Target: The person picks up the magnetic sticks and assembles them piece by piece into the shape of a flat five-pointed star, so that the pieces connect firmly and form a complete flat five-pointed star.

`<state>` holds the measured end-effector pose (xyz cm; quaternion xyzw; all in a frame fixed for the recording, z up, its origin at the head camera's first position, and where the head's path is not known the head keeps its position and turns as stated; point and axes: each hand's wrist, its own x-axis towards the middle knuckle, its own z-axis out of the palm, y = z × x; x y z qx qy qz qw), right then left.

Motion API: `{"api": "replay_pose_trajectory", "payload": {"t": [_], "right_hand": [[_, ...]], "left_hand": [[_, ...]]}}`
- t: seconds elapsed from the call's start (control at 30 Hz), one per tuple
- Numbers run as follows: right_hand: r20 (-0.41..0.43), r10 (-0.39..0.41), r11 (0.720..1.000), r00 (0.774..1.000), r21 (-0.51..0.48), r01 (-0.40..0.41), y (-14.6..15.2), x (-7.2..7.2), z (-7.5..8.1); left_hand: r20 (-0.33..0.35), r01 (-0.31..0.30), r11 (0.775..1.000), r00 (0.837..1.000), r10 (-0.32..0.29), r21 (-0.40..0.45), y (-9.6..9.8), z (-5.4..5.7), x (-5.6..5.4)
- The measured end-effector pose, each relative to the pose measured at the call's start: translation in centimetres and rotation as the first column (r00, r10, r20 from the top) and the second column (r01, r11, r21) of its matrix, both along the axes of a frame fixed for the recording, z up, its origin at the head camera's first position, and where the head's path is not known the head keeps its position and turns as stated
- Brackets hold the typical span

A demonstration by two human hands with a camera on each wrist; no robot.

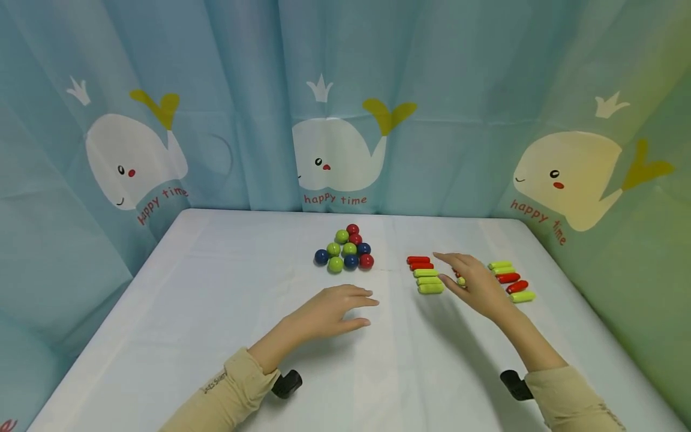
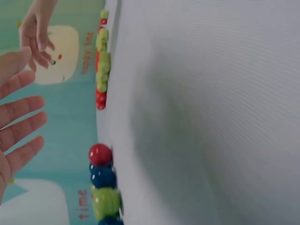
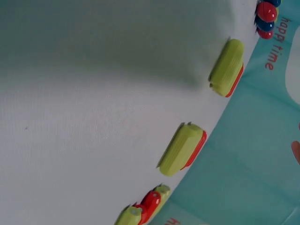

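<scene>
My left hand (image 1: 335, 312) hovers over the white table with its fingers extended and apart, holding nothing. The left wrist view shows the same spread fingers (image 2: 23, 123) at the left edge. Farther right, my right hand (image 1: 477, 288) is above small stick-shaped pieces, its thumb and fingers parted and nothing between them. It partly hides a middle group with a yellow-green piece (image 1: 460, 281). Left of that hand lies a column of red pieces (image 1: 420, 263) and yellow-green pieces (image 1: 430, 288). To its right, red (image 1: 508, 278) and yellow-green pieces (image 1: 522, 296) form another column.
Glossy red, green and blue balls (image 1: 351, 261) sit clustered near the table's back edge, ahead of my left hand. A blue curtain (image 1: 243, 150) with whale prints hangs behind the white table (image 1: 216, 270). Black devices (image 1: 287, 384) are at both wrists.
</scene>
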<state>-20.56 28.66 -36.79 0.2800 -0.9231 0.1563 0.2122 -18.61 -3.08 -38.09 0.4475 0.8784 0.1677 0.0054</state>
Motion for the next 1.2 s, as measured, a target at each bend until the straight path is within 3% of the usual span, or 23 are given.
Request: {"api": "replay_pose_trajectory", "payload": {"t": [0.23, 0.43, 0.57, 0.8, 1.2], "right_hand": [[-0.012, -0.061, 0.998, 0.998, -0.020, 0.061, 1.0, -1.1, -0.1], [-0.006, -0.126, 0.991, 0.992, -0.045, 0.125, 2.2, -1.8, -0.5], [-0.008, -0.171, 0.983, 0.985, -0.064, 0.170, 3.2, -1.9, -0.7], [-0.017, -0.202, 0.977, 0.979, -0.069, 0.200, 4.6, -2.1, -0.8], [0.051, -0.244, 0.968, 0.969, -0.056, 0.246, 6.0, -2.2, -0.7]], "left_hand": [[-0.070, 0.007, 1.000, 0.998, -0.009, -0.023, 3.4, -0.1, -1.7], [-0.135, 0.016, 0.999, 0.991, -0.010, 0.047, 6.5, -0.4, -3.0], [-0.139, 0.008, 0.997, 0.990, 0.004, 0.080, 8.5, -0.6, -3.7], [-0.156, -0.019, 0.998, 0.987, 0.028, 0.057, 11.6, -1.5, -5.0], [-0.112, -0.071, 0.997, 0.991, 0.070, -0.003, 14.7, -2.2, -6.8]]}}
